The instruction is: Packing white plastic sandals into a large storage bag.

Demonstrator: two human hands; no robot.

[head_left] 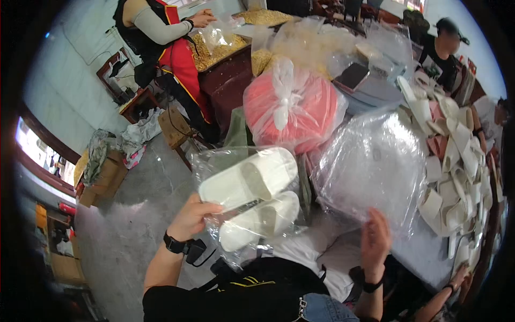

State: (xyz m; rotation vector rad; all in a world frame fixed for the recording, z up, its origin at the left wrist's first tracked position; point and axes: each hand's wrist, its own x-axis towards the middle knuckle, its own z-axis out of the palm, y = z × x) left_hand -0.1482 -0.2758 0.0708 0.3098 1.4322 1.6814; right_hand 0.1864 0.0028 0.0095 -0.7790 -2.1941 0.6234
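A pair of white slide sandals [230,188] lies side by side inside a clear plastic bag [203,161]. My left hand [188,217] grips the bag at its near left edge, thumb on top. A stack of flat clear plastic bags [370,166] rests on the table to the right. By the near edge of that stack is my right hand [375,241], its fingers stretched upward and slightly blurred. It holds nothing that I can make out, and whether it touches the bags I cannot tell.
A knotted clear bag of pinkish-red contents [300,107] stands ahead. Loose white slides [456,161] heap up on the right. A dark phone [351,77] lies farther back. One person [155,32] works at a bin of yellow pieces [236,44]; another person [442,56] is at far right.
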